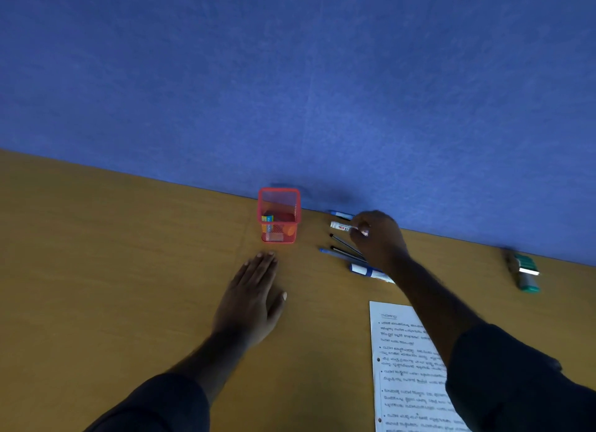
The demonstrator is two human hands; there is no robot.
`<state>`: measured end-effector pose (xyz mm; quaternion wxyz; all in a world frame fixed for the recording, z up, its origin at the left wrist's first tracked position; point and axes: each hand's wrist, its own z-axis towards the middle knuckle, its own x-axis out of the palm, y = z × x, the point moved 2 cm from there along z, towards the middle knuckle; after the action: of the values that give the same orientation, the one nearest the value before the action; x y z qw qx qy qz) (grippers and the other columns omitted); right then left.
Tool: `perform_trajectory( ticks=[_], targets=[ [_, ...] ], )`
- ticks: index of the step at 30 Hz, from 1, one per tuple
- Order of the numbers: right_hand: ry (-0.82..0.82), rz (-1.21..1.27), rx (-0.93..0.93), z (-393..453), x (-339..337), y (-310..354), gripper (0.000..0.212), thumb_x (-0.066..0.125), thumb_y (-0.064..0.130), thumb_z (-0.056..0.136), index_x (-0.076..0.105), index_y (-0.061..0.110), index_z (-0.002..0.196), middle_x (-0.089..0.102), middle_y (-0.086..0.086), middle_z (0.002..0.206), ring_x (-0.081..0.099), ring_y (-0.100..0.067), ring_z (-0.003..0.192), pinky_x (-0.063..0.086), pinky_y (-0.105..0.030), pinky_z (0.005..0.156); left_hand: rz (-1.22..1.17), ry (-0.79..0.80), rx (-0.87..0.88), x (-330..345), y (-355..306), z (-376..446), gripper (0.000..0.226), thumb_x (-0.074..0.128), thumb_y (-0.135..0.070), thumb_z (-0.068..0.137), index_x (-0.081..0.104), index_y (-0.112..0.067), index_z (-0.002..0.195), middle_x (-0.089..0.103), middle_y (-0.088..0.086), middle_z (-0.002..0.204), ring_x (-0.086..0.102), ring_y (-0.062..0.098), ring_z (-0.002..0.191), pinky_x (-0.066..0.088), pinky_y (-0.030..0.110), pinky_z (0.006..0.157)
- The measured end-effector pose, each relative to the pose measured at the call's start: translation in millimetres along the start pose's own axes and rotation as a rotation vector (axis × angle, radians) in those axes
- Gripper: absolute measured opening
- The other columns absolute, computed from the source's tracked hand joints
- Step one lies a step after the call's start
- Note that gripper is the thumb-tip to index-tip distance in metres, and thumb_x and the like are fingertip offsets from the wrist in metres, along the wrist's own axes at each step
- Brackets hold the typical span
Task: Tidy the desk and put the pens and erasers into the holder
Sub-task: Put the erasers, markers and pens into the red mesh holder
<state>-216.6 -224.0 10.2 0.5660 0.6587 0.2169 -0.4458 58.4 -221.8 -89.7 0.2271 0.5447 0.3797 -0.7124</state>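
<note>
A red mesh holder [279, 215] stands on the wooden desk near the blue wall, with coloured erasers inside. To its right lie several pens: a blue pen [340, 214] by the wall, a white marker [339, 226], two thin black pens [345, 244], a blue pen [332, 253] and a blue-and-white marker [366, 270]. My right hand [377, 238] is over these pens, its fingertips closed on the end of the white marker. My left hand [254, 297] lies flat and open on the desk just in front of the holder.
A printed sheet of paper [406, 373] lies at the front right, partly under my right forearm. A green-and-grey whiteboard eraser [524, 272] sits far right near the wall. The blue partition [290, 92] bounds the desk's far edge.
</note>
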Motion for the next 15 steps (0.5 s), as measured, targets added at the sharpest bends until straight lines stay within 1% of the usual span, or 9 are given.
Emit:
perform_trajectory(
  ticks=[2,5,7,9,11,13,15],
  targets=[
    [0.035,-0.019,0.054,-16.9,0.1,-12.9,0.018,0.065,0.010,0.083,0.073,0.009,0.100,0.070,-0.009,0.101,0.062,-0.018,0.085,0.050,-0.030,0.075,0.003,-0.007,0.008,0.0,-0.4,0.2,0.067,0.041,-0.049,0.098,0.035,-0.010,0.152,0.033,0.005,0.160,0.028,0.019,0.149,0.021,0.037,0.122],
    [0.060,-0.054,0.043,-38.2,1.7,-29.5,0.016,0.067,0.010,0.082,0.073,0.010,0.098,0.070,-0.009,0.102,0.063,-0.021,0.089,0.053,-0.033,0.075,0.009,0.003,0.011,1.2,0.9,0.0,0.068,0.039,-0.050,0.098,0.033,-0.010,0.153,0.030,0.005,0.162,0.026,0.019,0.150,0.021,0.038,0.122],
    [0.058,-0.057,0.062,-48.8,0.9,-40.1,0.019,0.071,0.013,0.080,0.071,0.015,0.098,0.070,-0.005,0.101,0.063,-0.020,0.091,0.054,-0.032,0.074,0.013,0.006,0.013,2.2,1.0,-0.2,0.068,0.037,-0.051,0.099,0.032,-0.010,0.153,0.029,0.005,0.162,0.024,0.018,0.151,0.022,0.039,0.122],
    [0.069,-0.108,0.052,-57.5,1.4,-48.6,0.024,0.073,0.018,0.079,0.069,0.019,0.102,0.068,-0.001,0.103,0.061,-0.018,0.095,0.055,-0.035,0.076,0.013,0.002,0.013,2.1,0.7,0.0,0.068,0.037,-0.051,0.098,0.033,-0.009,0.153,0.030,0.005,0.162,0.024,0.018,0.151,0.021,0.039,0.122],
    [0.109,-0.196,0.026,-64.5,3.7,-52.0,0.029,0.072,0.023,0.080,0.066,0.020,0.109,0.065,0.000,0.107,0.057,-0.017,0.098,0.053,-0.037,0.081,0.021,-0.002,0.015,2.1,0.6,-0.2,0.068,0.038,-0.051,0.098,0.034,-0.009,0.152,0.030,0.005,0.162,0.025,0.018,0.150,0.020,0.038,0.122],
    [0.156,-0.267,-0.002,-67.9,7.0,-51.5,0.033,0.070,0.026,0.083,0.064,0.022,0.116,0.063,0.001,0.110,0.054,-0.016,0.101,0.049,-0.036,0.085,0.024,-0.008,0.016,1.2,-0.1,-0.3,0.068,0.038,-0.050,0.098,0.035,-0.009,0.152,0.031,0.005,0.161,0.026,0.018,0.150,0.018,0.036,0.122],
    [0.173,-0.299,-0.022,-67.6,11.4,-50.2,0.033,0.067,0.027,0.085,0.062,0.023,0.117,0.062,0.001,0.110,0.053,-0.016,0.102,0.046,-0.033,0.086,0.022,-0.013,0.019,0.8,-0.7,0.2,0.068,0.039,-0.050,0.098,0.036,-0.008,0.151,0.033,0.006,0.161,0.027,0.019,0.150,0.018,0.036,0.122]
  ],
)
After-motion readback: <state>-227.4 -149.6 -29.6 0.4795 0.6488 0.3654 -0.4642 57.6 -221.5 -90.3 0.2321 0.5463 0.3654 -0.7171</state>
